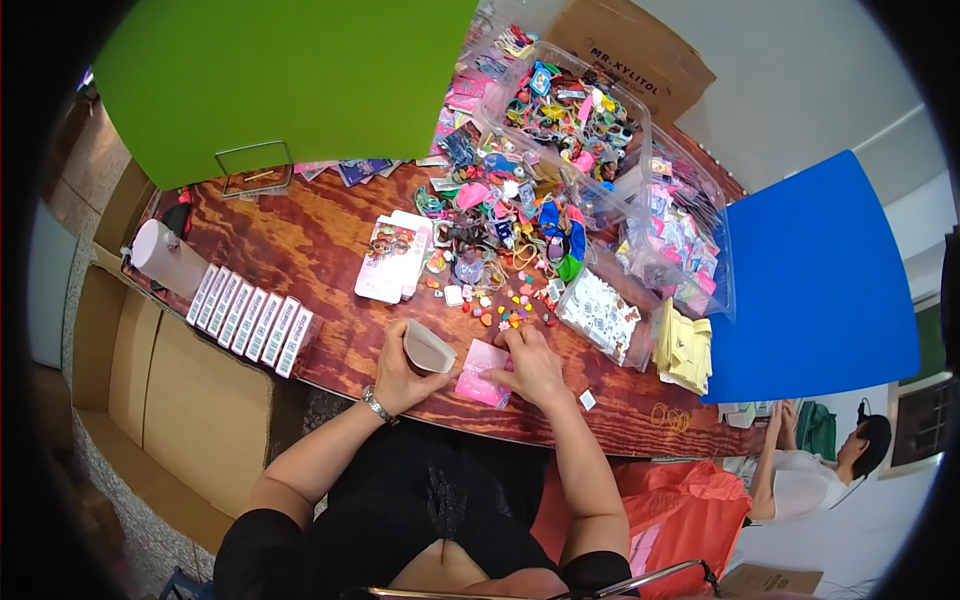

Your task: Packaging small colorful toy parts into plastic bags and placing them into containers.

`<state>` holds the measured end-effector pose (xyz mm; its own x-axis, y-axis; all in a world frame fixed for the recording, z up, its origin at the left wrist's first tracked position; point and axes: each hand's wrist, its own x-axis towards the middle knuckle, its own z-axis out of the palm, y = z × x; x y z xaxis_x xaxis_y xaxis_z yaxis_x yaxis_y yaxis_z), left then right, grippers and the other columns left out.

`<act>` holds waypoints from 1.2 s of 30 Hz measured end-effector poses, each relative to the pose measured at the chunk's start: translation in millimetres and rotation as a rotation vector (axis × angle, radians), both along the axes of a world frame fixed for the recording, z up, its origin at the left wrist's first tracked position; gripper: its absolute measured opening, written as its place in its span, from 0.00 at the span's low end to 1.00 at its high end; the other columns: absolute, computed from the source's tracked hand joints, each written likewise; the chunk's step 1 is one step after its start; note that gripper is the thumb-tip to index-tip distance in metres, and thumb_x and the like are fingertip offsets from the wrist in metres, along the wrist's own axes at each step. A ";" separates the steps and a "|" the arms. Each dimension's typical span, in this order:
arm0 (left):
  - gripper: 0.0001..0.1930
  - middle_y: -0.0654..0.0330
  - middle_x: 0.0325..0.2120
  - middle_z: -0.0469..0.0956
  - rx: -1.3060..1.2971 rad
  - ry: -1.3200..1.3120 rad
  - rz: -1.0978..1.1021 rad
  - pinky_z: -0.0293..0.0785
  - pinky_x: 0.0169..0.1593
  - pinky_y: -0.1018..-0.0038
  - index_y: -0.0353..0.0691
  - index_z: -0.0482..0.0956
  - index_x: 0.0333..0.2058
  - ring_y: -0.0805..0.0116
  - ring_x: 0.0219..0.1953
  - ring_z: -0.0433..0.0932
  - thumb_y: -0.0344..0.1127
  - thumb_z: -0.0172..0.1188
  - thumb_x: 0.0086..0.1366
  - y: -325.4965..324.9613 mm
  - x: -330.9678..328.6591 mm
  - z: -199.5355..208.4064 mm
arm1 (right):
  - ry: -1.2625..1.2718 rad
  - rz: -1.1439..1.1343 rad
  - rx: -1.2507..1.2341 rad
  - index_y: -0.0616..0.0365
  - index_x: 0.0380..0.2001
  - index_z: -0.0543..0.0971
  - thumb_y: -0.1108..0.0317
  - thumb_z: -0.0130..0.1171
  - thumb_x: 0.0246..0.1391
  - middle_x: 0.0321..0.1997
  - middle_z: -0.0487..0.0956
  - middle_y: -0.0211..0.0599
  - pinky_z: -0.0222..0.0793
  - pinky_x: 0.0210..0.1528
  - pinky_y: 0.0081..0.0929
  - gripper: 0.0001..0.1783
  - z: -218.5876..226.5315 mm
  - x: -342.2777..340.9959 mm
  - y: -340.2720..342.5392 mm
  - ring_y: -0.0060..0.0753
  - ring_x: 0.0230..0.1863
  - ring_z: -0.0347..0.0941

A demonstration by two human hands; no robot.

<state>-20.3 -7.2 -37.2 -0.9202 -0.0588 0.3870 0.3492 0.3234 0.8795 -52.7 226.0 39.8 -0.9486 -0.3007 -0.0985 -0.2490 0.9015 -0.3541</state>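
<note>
My left hand (398,374) is wrapped around a small open carton (428,352), its mouth tilted up and its pale inside showing. Just to the right, a pink printed card (484,372) lies at the table's front edge. My right hand (536,368) grips that card along its right side, thumb over its face; some of the fingers are hidden under the hand. Beyond my right fingertips are scattered small colourful charms (503,308). Flattened white-and-pink cartons (395,258) lie farther left on the table.
A row of upright white boxes (247,318) and a pale bottle (165,255) stand at left. Clear tubs (640,130) of trinkets, a tray of white tags (602,315) and yellow packets (684,347) are at right. Green and blue panels (810,290) flank the table; another person sits far right.
</note>
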 end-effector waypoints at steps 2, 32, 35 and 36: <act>0.48 0.50 0.45 0.73 -0.018 0.006 -0.003 0.76 0.48 0.63 0.35 0.60 0.57 0.56 0.45 0.78 0.42 0.83 0.44 0.4 0.4 2.5 | -0.008 -0.013 -0.028 0.52 0.43 0.77 0.53 0.75 0.44 0.39 0.78 0.41 0.72 0.51 0.46 0.26 -3.5 0.4 2.0 0.48 0.51 0.74; 0.42 0.48 0.43 0.75 -0.231 -0.057 -0.035 0.73 0.50 0.59 0.34 0.69 0.53 0.48 0.48 0.76 0.45 0.82 0.42 9.5 11.9 40.6 | 0.656 0.146 -0.578 0.59 0.39 0.84 0.80 0.67 0.50 0.35 0.81 0.38 0.75 0.35 0.30 0.12 43.4 20.6 -16.2 0.38 0.34 0.79; 0.42 0.48 0.43 0.75 -0.348 0.045 -0.008 0.73 0.50 0.58 0.35 0.69 0.53 0.48 0.47 0.76 0.45 0.81 0.42 13.2 14.6 51.0 | 0.680 0.177 -0.464 0.56 0.41 0.84 0.80 0.67 0.46 0.35 0.79 0.37 0.76 0.35 0.33 0.16 33.5 24.1 -26.1 0.39 0.34 0.79; 0.40 0.49 0.43 0.75 -0.304 0.023 -0.003 0.72 0.49 0.58 0.35 0.70 0.53 0.48 0.46 0.75 0.43 0.81 0.43 15.1 14.6 53.4 | 0.654 0.214 -0.404 0.55 0.41 0.84 0.79 0.67 0.47 0.35 0.78 0.36 0.75 0.35 0.33 0.16 30.3 25.3 -27.9 0.38 0.34 0.78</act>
<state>-5.7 7.9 16.2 -0.9109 0.0659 0.4072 0.3694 0.5696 0.7342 -27.4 198.1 70.1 -0.6939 -0.3768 0.6137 -0.6725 0.6438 -0.3651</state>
